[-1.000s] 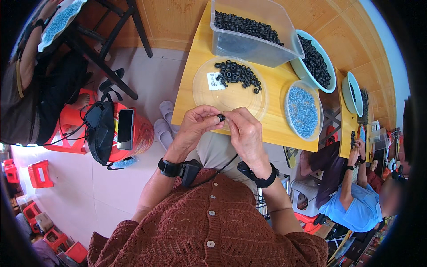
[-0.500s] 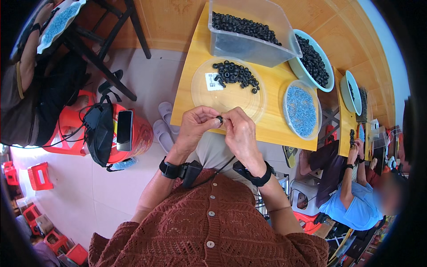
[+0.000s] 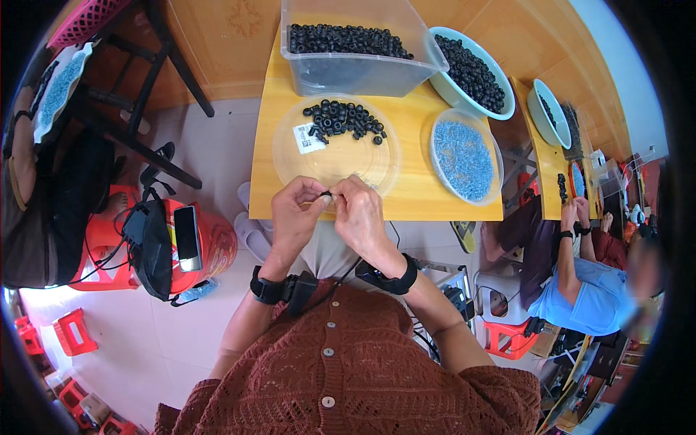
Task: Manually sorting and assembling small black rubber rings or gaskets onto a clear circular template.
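Observation:
Close to the table's front edge, both hands meet over a small black ring-shaped part (image 3: 326, 194). My left hand (image 3: 293, 217) pinches it between thumb and fingers. The closed fingertips of my right hand (image 3: 359, 217) press against its right side; whatever is between them is too small to make out. Just beyond lies a round clear plastic lid (image 3: 341, 163) bearing a loose pile of black parts (image 3: 344, 119) and a white printed label (image 3: 309, 138). To the right, a clear round tub (image 3: 500, 170) holds many tiny blue pieces (image 3: 464, 159).
Behind the lid stands a clear bin (image 3: 355, 76) of black parts, with a pale green basin (image 3: 500, 114) of more beside it. A red stool (image 3: 217, 250) at left carries a black bag (image 3: 152, 254) and a phone (image 3: 187, 239). A co-worker (image 3: 587, 290) sits at right, another at far left.
The view has shifted, so the table and its containers sit further left in the picture. Both hands stay together at the black part, which is now more covered by the fingers.

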`<state>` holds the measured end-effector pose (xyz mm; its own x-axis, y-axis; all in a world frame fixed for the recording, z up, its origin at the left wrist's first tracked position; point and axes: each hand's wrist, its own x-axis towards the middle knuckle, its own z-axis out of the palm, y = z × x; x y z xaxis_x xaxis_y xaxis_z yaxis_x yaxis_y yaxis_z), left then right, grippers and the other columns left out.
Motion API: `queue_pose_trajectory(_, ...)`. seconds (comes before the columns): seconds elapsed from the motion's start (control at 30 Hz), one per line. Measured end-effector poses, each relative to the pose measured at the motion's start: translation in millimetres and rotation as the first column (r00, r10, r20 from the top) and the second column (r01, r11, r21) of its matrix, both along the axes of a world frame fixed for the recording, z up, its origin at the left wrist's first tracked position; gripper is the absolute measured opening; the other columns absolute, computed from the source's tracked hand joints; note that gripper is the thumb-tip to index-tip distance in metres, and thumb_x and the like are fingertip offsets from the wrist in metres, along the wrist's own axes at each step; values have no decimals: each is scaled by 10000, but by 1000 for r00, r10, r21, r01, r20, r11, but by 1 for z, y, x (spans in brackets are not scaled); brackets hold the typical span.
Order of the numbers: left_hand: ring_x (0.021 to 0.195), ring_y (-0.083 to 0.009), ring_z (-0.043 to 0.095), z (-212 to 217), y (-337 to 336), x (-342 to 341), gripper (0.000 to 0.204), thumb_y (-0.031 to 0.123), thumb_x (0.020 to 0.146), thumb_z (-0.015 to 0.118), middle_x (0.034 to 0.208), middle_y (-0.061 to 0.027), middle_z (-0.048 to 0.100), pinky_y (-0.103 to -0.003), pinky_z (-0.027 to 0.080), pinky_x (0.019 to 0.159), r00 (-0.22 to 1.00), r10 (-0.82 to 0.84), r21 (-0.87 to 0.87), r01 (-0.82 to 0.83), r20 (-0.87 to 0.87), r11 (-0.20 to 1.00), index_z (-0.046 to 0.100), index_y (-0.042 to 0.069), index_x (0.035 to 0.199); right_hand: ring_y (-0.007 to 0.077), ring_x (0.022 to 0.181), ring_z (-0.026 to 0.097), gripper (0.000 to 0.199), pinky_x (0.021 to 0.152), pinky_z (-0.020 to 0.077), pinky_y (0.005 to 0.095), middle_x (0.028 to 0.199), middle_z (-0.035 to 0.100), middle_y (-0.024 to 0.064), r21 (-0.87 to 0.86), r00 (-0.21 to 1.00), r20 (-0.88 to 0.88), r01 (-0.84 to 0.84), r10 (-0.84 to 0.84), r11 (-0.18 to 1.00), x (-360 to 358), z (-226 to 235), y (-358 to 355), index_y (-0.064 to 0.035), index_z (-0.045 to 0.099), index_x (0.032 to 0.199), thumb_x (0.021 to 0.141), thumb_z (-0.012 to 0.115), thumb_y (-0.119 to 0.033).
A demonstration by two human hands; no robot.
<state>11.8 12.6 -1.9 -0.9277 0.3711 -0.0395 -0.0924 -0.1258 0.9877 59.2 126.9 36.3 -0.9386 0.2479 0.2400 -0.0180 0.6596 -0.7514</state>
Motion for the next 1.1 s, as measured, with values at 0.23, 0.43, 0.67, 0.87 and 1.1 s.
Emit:
queue_pose_trajectory(0.23, 743, -116, 595, -3, -11, -14, 344, -61, 714, 627, 802, -57, 593, -246, 512, 659, 942, -218, 201, 168, 255, 965, 457, 16, 1003, 219, 621, 566, 153, 556, 443, 301, 708, 555, 127, -141, 993, 52, -96, 104, 985, 9, -4, 18, 45, 618, 843, 712, 555, 92)
queue_pose_trajectory(0.43, 747, -146, 608, 12, -22, -19, 458, -44, 717, 638, 819, -84, 607, -270, 527, 660, 811, -489, 293, 407, 320, 865, 381, 33, 1090, 108, 636, 569, 168, 563, 460, 200, 747, 565, 60, -536, 899, 193, -239, 393, 810, 13, 3, 45, 51, 630, 923, 761, 591, 74)
queue_pose_trajectory(0.67, 742, -142, 608, 14, -25, -22, 502, 1, 707, 679, 850, -104, 614, -243, 514, 662, 675, -685, 340, 598, 276, 726, 378, 44, 1107, 192, 696, 526, 211, 625, 417, 322, 722, 510, 86, -312, 621, 156, -707, 768, 635, 0, 23, 54, -46, 616, 972, 762, 627, -61)
queue_pose_trajectory(0.87, 736, -148, 611, 12, -25, -17, 508, 8, 711, 681, 855, -111, 611, -241, 515, 644, 670, -662, 425, 520, 336, 741, 369, 25, 1112, 298, 769, 505, 209, 680, 410, 378, 787, 480, 129, -172, 628, 209, -731, 750, 660, 10, 31, 47, -56, 564, 993, 786, 589, -80)
queue_pose_trajectory(1.1, 730, -137, 609, 18, -18, -16, 465, 1, 741, 646, 872, -95, 609, -244, 527, 659, 684, -596, 384, 461, 421, 800, 384, 21, 1125, 285, 677, 502, 352, 610, 424, 356, 746, 458, 114, -55, 802, 30, -594, 596, 803, 19, 29, 40, -38, 545, 1098, 751, 604, -32)
